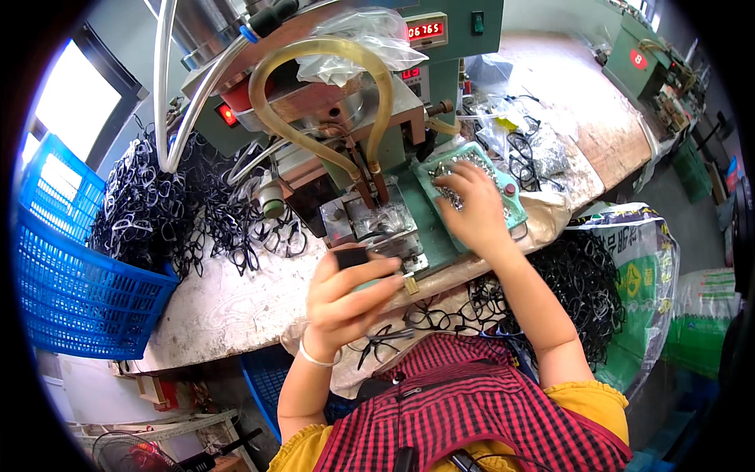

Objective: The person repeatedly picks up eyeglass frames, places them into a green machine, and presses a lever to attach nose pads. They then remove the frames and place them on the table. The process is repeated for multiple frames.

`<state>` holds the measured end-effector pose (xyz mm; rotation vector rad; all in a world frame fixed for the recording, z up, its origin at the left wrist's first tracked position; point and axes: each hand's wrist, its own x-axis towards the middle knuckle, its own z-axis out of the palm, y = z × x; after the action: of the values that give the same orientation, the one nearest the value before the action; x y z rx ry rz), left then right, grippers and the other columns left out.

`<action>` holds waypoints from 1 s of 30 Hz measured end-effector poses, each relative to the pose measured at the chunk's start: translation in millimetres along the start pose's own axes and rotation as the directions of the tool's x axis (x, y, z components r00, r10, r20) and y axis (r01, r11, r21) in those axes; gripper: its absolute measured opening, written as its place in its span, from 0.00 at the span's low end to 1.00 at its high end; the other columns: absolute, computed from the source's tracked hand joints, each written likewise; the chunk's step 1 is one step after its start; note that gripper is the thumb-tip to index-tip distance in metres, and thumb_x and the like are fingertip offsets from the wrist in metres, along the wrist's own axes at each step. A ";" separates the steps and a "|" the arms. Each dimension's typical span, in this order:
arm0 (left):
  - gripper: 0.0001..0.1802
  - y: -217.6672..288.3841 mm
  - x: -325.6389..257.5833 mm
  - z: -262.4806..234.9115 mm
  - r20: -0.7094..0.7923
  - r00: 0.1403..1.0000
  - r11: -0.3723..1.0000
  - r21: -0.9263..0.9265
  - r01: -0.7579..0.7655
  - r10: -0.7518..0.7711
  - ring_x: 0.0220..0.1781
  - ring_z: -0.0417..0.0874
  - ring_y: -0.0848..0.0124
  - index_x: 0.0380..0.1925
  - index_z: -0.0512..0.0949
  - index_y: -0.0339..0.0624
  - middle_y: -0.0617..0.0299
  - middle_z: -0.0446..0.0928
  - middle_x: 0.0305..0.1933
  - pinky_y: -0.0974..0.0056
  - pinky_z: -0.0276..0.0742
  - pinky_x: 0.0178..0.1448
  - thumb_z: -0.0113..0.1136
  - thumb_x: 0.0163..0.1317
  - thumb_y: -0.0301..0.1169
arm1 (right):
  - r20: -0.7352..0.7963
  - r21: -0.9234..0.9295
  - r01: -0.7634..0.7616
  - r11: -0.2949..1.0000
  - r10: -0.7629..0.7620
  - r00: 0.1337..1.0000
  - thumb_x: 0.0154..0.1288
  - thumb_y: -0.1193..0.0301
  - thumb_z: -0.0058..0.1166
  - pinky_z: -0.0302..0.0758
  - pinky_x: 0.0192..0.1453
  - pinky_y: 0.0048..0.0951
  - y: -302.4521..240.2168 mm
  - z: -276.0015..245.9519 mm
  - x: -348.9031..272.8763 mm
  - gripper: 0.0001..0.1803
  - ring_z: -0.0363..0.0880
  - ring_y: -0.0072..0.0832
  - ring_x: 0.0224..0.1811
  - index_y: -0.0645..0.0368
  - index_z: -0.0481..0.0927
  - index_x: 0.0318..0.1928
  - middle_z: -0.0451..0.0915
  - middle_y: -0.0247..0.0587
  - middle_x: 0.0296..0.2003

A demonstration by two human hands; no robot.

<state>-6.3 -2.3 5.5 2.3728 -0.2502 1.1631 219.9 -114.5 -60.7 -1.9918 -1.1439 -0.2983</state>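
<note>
**Checked apron point(440, 401) before jig point(393, 244) and tray point(517, 211)**

The left hand point(346, 295) curls at the metal jig's near side, beside a black block point(351, 258); whether it grips that cannot be told. The right hand point(476, 208), fingers spread, dips into the green tray, where small shiny parts point(443, 169) lie loose; any pinch is hidden. The tray sits just right of the jig, probably to keep reaches short. Above, a yellowed, rubbery hose point(326, 49) arches; leftward, thin black loops point(149, 204) tangle in a heap.

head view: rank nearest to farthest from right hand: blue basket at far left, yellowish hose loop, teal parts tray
1. Teal parts tray, beneath the right hand
2. Yellowish hose loop, left of it
3. Blue basket, far left
</note>
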 end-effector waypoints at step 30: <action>0.06 -102.2 -145.7 -94.3 -0.492 0.620 0.605 0.216 0.767 -0.611 0.47 0.82 0.62 0.42 0.84 0.39 0.57 0.84 0.45 0.61 0.74 0.55 0.63 0.65 0.25 | -0.157 0.841 -0.195 0.505 0.573 0.805 0.67 0.78 0.59 0.72 0.46 0.19 77.9 36.3 -16.3 0.05 0.76 0.16 0.37 0.61 0.83 0.42 0.82 0.29 0.35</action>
<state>-125.1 126.3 -94.0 2.1236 1.0938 1.2737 267.3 -118.8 -134.2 -1.2035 -0.3572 0.0516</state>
